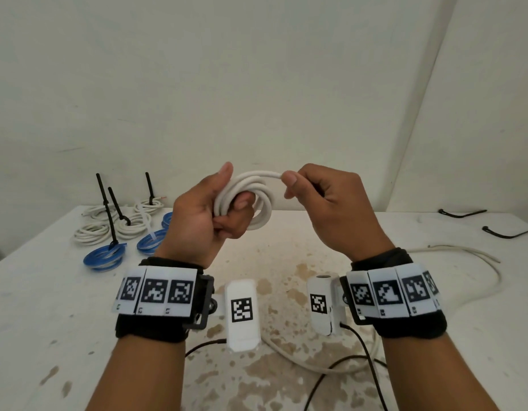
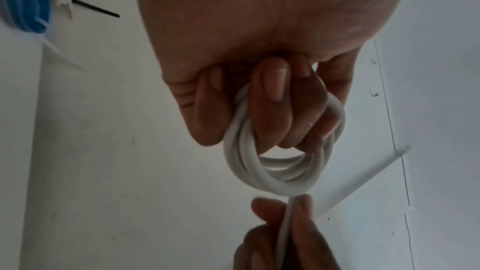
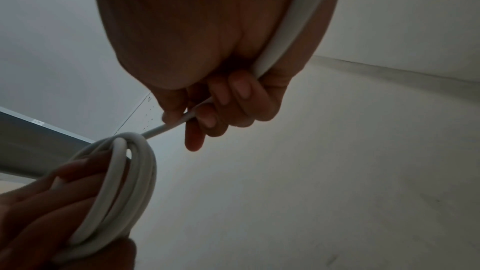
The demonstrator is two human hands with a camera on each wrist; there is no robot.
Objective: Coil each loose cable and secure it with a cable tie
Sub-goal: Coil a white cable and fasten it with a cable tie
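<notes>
A white cable [image 1: 258, 203], partly wound into a coil of several turns, is held up above the table [image 1: 49, 292], between the two hands. The coil is gripped by the left hand [image 1: 203, 215], whose fingers [image 2: 270, 98] are curled through the loops with the thumb laid along the outside. The free run is pinched between thumb and forefinger of the right hand [image 1: 328, 209]; in the right wrist view the remaining fingers [image 3: 241, 93] are seen curled round the cable, which passes along the palm. The unwound remainder [image 1: 289, 355] trails down to the table under the wrists.

The step in hand is judged to be winding: another turn is being fed onto the coil, and no tie is yet applied. The next move calls for the slack to be drawn up and laid onto the loops without the held turns being let spring apart, after which a tie must be fetched.

At the far left of the table, finished white coils [image 1: 108, 229] and blue coils [image 1: 104, 258] are seen, each bound with a tie. Two loose black cable ties [image 1: 461, 213] lie at the far right, and a further loose cable [image 1: 464, 253] lies beside them.
</notes>
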